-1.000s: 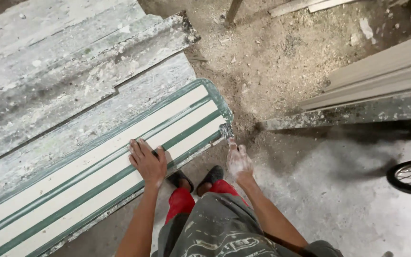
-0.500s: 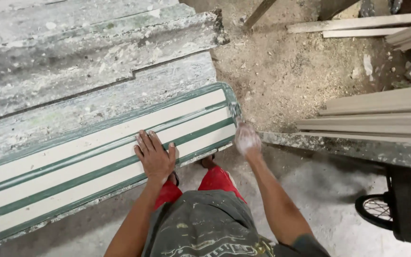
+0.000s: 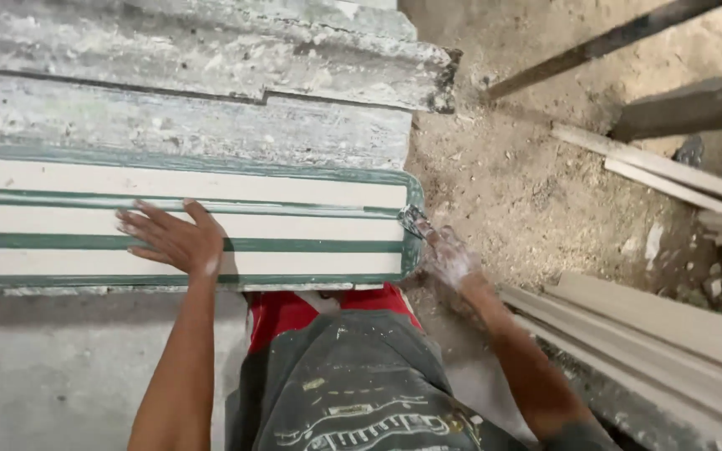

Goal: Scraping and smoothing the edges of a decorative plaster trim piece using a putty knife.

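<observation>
A long green mould with white plaster strips (image 3: 294, 219) lies across a rough, plaster-crusted bench (image 3: 211, 125). My left hand (image 3: 173, 238) rests flat on the white strips, fingers spread. My right hand (image 3: 449, 257), coated in white plaster, is at the mould's right end, fingers closed around a small metal scraper (image 3: 414, 220) that touches the green end rim.
Pale moulded strips (image 3: 653, 334) lie stacked at the lower right, more boards (image 3: 670, 171) at the right. Dusty floor (image 3: 528, 184) beyond the mould's end; grey concrete floor (image 3: 60, 367) at the lower left. My red shorts and dark shirt fill the bottom centre.
The view has swung so the mould now lies level across the frame. My right hand moved in from the corner to the end rim; my left hand stayed flat on the strips.
</observation>
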